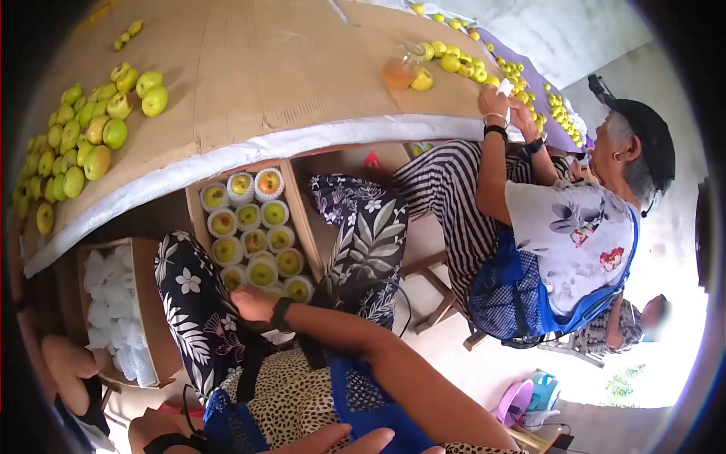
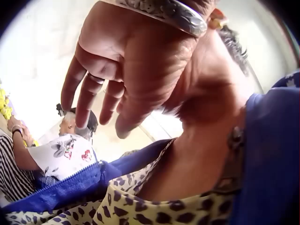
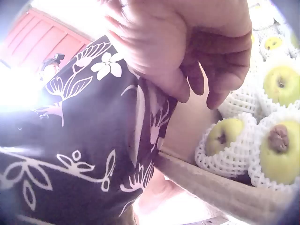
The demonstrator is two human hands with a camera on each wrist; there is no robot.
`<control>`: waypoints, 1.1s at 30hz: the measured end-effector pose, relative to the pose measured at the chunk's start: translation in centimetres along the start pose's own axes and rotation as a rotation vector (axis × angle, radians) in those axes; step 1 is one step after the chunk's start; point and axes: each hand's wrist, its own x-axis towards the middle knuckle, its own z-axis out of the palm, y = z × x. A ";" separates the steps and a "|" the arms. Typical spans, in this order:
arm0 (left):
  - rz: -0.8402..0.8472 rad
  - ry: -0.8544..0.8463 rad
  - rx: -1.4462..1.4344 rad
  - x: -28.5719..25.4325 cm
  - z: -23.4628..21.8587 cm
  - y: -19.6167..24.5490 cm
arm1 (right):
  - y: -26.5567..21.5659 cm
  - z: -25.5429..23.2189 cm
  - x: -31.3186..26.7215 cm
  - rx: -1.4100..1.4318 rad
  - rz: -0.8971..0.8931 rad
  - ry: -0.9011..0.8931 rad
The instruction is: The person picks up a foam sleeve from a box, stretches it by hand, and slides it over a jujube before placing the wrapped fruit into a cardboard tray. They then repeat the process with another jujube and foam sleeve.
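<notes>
My right hand (image 1: 253,304) lies by the patterned trouser leg (image 1: 189,291), at the near edge of a carton (image 1: 306,227) of apples in white foam nets. In the right wrist view the hand (image 3: 183,47) has loosely bent fingers with nothing in them; netted apples (image 3: 225,136) are beside it. Only the fingers of my left hand (image 1: 355,440) show at the bottom of the head view. Seen from the left wrist, that hand (image 2: 126,61) hangs relaxed and empty near the neck and the blue strap (image 2: 272,140).
Loose apples (image 1: 94,144) cover the left of the cardboard-topped table (image 1: 265,60). A glass jar (image 1: 399,69) and more apples stand farther right. A carton of white foam nets (image 1: 147,303) is at left. A person in a black cap (image 1: 567,227) sits at right, hands by the table.
</notes>
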 end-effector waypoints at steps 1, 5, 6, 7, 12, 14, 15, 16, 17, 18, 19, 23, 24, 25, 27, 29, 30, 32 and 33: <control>-0.002 -0.014 -0.032 0.2 -0.1 0.1 | -0.4 -0.2 0.0 0.023 -0.013 0.034; 0.069 -0.045 -0.148 0.5 0.4 -0.5 | -0.1 0.6 -0.4 0.006 0.001 0.081; 0.081 -0.038 -0.162 0.4 0.6 -0.8 | 0.1 0.9 -0.3 0.000 0.005 0.069; 0.113 -0.022 -0.183 0.2 1.4 -1.0 | 0.3 1.2 -0.3 -0.009 0.020 0.066; 0.222 0.057 -0.272 0.9 4.1 -1.4 | -0.7 -0.3 -0.3 -0.010 0.004 -0.018; 0.250 0.050 -0.361 1.8 4.2 -1.5 | 1.5 1.8 -0.6 -0.007 -0.064 0.033; 0.257 0.051 -0.410 2.5 4.2 -1.6 | 0.3 0.7 -1.2 -0.001 -0.138 0.199; 0.265 0.052 -0.459 3.2 4.3 -1.5 | 2.0 1.7 -1.3 -0.034 -0.196 0.068; 0.219 0.092 -0.554 3.8 4.2 -1.9 | 2.0 2.5 -0.8 0.008 -0.088 0.051; 0.177 0.137 -0.650 4.5 4.2 -2.3 | 0.9 2.1 -0.1 0.027 0.037 -0.029; -0.082 0.223 -0.701 4.7 4.2 -0.8 | -1.9 -0.8 0.1 0.025 0.103 -0.033; -0.503 0.246 -0.781 4.1 1.8 0.4 | -1.4 -1.6 -0.1 -0.042 0.121 -0.083; -0.397 0.234 -0.773 3.4 0.4 -0.5 | -1.2 -1.9 0.5 -0.050 0.104 -0.072; -0.291 0.224 -0.768 2.8 -0.8 -1.4 | -1.0 -1.8 0.6 -0.054 0.095 -0.065; -0.254 0.328 -0.686 0.7 -1.8 -1.6 | -0.5 -0.7 -0.4 -0.023 0.108 -0.080; -0.236 0.400 -0.541 -1.2 -2.2 -1.9 | 0.1 -0.5 0.5 0.011 0.108 -0.074; -0.175 0.380 -0.324 -2.9 -2.2 -2.2 | -0.3 -0.8 0.4 -0.058 0.114 -0.028; -0.227 0.540 -0.442 -5.0 -1.8 -1.8 | -1.1 -2.6 0.5 -0.077 0.209 -0.114; -0.235 -0.093 -0.583 -7.6 -3.8 -3.5 | -2.0 -2.5 0.8 -0.058 0.241 -0.161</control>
